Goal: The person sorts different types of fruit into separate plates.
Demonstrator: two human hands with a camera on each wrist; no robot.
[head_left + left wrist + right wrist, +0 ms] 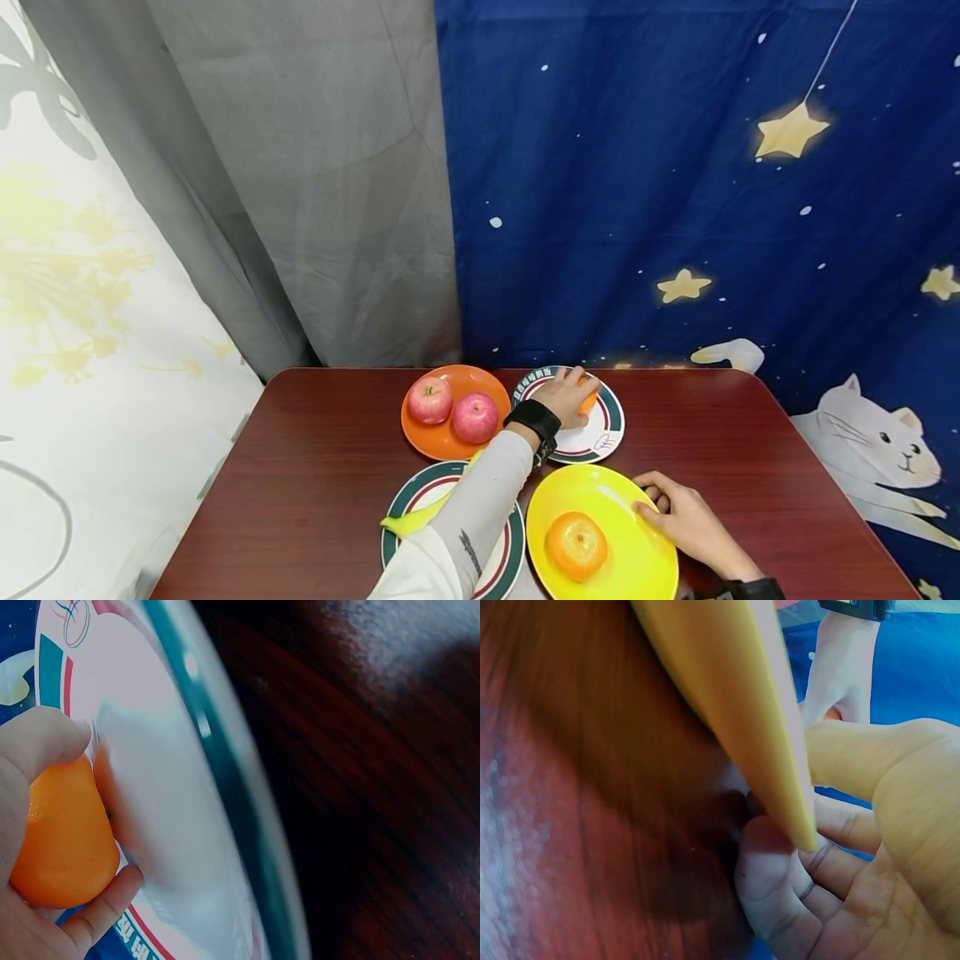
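In the head view my left hand (562,398) reaches to the far side of the table and grips a tangerine (588,397) over a white plate with a green and red rim (613,433). The left wrist view has the thumb and fingers around this tangerine (64,836), close to the plate's surface (172,817). Nearer the front, my right hand (686,518) pinches the right rim of a yellow plate (637,567), thumb on top and fingers beneath. A second tangerine (577,546) lies on that yellow plate.
An orange plate (427,443) with two apples (453,408) stands at the back left. In front of it, a green-rimmed plate (396,500) holds a banana (412,521), partly hidden under my left arm. A star-patterned blue curtain (585,208) hangs behind the table (300,500).
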